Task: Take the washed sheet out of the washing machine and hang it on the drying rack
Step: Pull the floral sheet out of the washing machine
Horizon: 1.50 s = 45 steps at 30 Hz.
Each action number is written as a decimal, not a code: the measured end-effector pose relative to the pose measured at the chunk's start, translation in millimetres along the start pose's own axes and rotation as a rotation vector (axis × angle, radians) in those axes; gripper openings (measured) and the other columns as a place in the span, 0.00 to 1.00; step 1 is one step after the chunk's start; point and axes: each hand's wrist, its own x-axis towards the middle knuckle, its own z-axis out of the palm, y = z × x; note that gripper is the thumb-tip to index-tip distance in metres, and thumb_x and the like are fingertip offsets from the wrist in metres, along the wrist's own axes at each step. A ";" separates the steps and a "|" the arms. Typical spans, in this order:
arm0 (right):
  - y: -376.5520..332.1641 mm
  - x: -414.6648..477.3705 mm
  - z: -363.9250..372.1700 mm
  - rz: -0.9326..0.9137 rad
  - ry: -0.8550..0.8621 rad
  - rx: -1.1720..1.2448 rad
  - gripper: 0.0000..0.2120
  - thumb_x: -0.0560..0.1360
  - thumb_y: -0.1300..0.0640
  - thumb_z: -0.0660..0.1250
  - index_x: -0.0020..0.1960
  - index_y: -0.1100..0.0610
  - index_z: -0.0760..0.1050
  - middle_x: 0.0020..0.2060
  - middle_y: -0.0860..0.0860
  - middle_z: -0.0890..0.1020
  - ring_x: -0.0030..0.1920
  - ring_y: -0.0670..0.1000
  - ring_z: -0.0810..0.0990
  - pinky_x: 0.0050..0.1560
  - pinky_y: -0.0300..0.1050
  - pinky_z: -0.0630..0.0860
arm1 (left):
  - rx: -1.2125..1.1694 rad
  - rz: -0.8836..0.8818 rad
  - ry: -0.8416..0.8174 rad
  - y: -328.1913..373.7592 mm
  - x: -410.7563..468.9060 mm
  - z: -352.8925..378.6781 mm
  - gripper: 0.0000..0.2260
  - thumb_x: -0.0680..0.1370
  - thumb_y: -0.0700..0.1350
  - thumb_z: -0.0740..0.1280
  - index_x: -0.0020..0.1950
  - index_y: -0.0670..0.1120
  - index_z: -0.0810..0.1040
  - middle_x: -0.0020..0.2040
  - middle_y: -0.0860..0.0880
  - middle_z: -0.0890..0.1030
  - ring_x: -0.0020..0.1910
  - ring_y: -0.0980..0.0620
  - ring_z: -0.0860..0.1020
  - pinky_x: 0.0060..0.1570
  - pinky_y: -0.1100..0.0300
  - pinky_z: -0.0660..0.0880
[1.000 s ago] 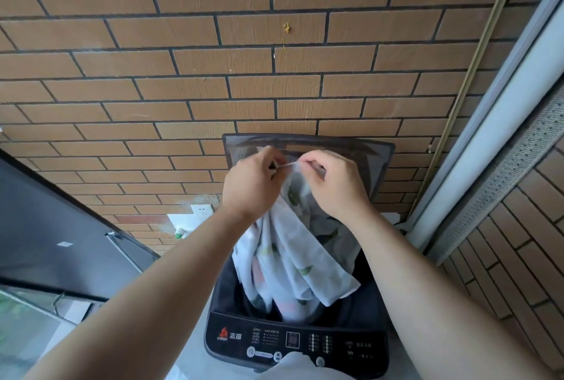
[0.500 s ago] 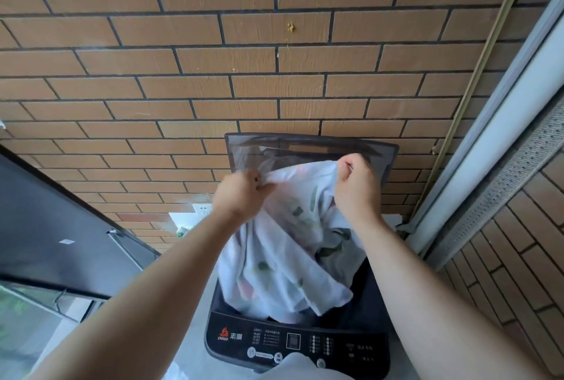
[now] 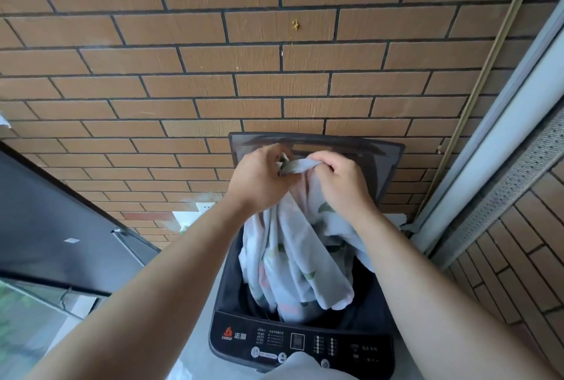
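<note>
Began at the near edge of the washing machine (image 3: pixel 232 288): noted the control panel (image 3: pixel 305 344) facing the camera and, just beyond it, the open tub mouth. Found the sheet (image 3: pixel 293 260), white with a green and pink print, raised partway out of the tub, with the lower folds hanging inside the opening and one fold draped toward the right rim. Judged the task early: lifting under way, removal not complete, hanging not begun; saw no drying rack anywhere in view. Traced the cloth upward to a bunched top edge held above the far rim, in front of the raised lid (image 3: pixel 387 162). Recorded the left hand (image 3: pixel 259 179) curled round the left end of that bunch, fingertips hidden behind the back of the hand, so cannot tell how tightly closed. Recorded the right hand (image 3: pixel 343 185) just beside it, fingers (image 3: pixel 319 164) bent over and clamped on the same gathered edge; neither hand spread. Observed the two hands near each other but not plainly touching, with a short span of cloth between. Beyond, only the brick wall (image 3: pixel 244 59).
</note>
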 end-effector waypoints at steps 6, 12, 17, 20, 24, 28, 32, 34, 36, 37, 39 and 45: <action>-11.9 7.5 -5.8 0.007 0.132 0.035 0.16 0.74 0.69 0.54 0.41 0.53 0.76 0.43 0.50 0.78 0.44 0.41 0.75 0.41 0.29 0.67 | 0.215 -0.168 -0.355 -34.5 -21.4 30.7 0.12 0.72 0.49 0.70 0.35 0.49 0.69 0.31 0.52 0.71 0.36 0.44 0.74 0.32 0.58 0.66; 6.3 5.5 -14.8 0.143 0.097 -0.249 0.14 0.72 0.67 0.58 0.47 0.54 0.79 0.49 0.51 0.75 0.50 0.53 0.76 0.46 0.42 0.69 | 0.175 -0.219 -0.186 -47.0 -19.8 22.3 0.09 0.78 0.50 0.67 0.42 0.46 0.76 0.36 0.45 0.79 0.39 0.41 0.79 0.33 0.56 0.71; -3.6 -3.9 -7.4 -0.069 -0.110 -0.170 0.22 0.67 0.57 0.64 0.61 0.48 0.77 0.58 0.43 0.78 0.59 0.47 0.76 0.62 0.47 0.73 | 0.121 0.027 0.219 -9.3 8.1 -11.8 0.06 0.71 0.44 0.66 0.45 0.46 0.81 0.35 0.46 0.80 0.32 0.42 0.75 0.29 0.57 0.70; -6.8 -4.8 0.3 -0.117 -0.091 -0.133 0.14 0.70 0.56 0.69 0.55 0.50 0.80 0.50 0.43 0.81 0.52 0.45 0.79 0.55 0.43 0.74 | 0.104 0.034 0.193 -7.7 8.3 -7.7 0.10 0.70 0.44 0.61 0.44 0.46 0.80 0.33 0.48 0.79 0.31 0.43 0.74 0.28 0.57 0.70; -8.7 -0.2 -5.4 -0.133 0.050 -0.084 0.04 0.77 0.58 0.68 0.43 0.56 0.78 0.30 0.47 0.77 0.34 0.46 0.75 0.36 0.32 0.68 | 0.134 -0.081 0.062 -35.4 -5.0 13.2 0.06 0.74 0.50 0.70 0.45 0.48 0.80 0.35 0.49 0.80 0.35 0.45 0.76 0.31 0.58 0.69; -14.6 2.6 -9.5 -0.123 -0.007 -0.133 0.05 0.77 0.55 0.68 0.43 0.55 0.78 0.27 0.48 0.76 0.32 0.47 0.74 0.33 0.31 0.65 | 0.157 -0.156 -0.069 -52.0 -16.9 26.8 0.11 0.73 0.57 0.72 0.42 0.50 0.78 0.36 0.49 0.80 0.39 0.42 0.78 0.34 0.57 0.72; -16.3 4.1 -8.0 0.083 -0.407 -0.343 0.22 0.65 0.30 0.69 0.40 0.49 0.80 0.30 0.44 0.80 0.31 0.42 0.78 0.31 0.40 0.70 | 0.117 -0.208 -0.036 -56.7 -15.7 28.9 0.08 0.73 0.54 0.72 0.45 0.51 0.81 0.40 0.48 0.83 0.41 0.43 0.79 0.35 0.57 0.74; -15.3 6.1 -9.0 0.109 -0.587 -0.523 0.21 0.65 0.32 0.69 0.39 0.51 0.79 0.32 0.48 0.80 0.35 0.51 0.79 0.33 0.44 0.71 | 0.133 -0.221 -0.016 -60.5 -16.4 28.8 0.07 0.73 0.53 0.72 0.45 0.51 0.81 0.40 0.49 0.83 0.40 0.44 0.79 0.33 0.58 0.71; -16.0 8.7 -10.6 0.081 -0.529 -0.621 0.11 0.73 0.45 0.68 0.38 0.52 0.77 0.32 0.48 0.79 0.36 0.55 0.78 0.35 0.45 0.73 | 0.155 -0.220 -0.015 -64.1 -19.3 29.6 0.05 0.74 0.51 0.70 0.45 0.50 0.80 0.39 0.48 0.81 0.39 0.43 0.78 0.33 0.59 0.66; -17.2 8.5 -11.7 0.057 -0.419 -0.623 0.08 0.75 0.49 0.67 0.38 0.50 0.77 0.33 0.48 0.79 0.38 0.56 0.78 0.37 0.46 0.74 | 0.161 -0.229 -0.023 -66.2 -21.3 30.6 0.05 0.75 0.49 0.70 0.43 0.49 0.78 0.38 0.47 0.80 0.39 0.41 0.77 0.32 0.59 0.65; -18.2 6.6 -13.1 0.038 -0.165 -0.543 0.07 0.78 0.51 0.64 0.44 0.45 0.81 0.39 0.49 0.82 0.43 0.57 0.78 0.42 0.47 0.77 | 0.172 -0.279 -0.046 -72.0 -25.6 32.1 0.07 0.75 0.47 0.68 0.40 0.47 0.74 0.35 0.47 0.76 0.37 0.40 0.75 0.32 0.57 0.65; 3.2 3.0 -14.1 0.234 -0.071 -0.757 0.06 0.80 0.54 0.58 0.47 0.51 0.73 0.48 0.54 0.80 0.44 0.59 0.75 0.39 0.47 0.70 | 0.150 -0.340 -0.004 -81.1 -28.5 24.0 0.10 0.78 0.47 0.64 0.37 0.47 0.72 0.32 0.46 0.74 0.34 0.40 0.76 0.30 0.58 0.64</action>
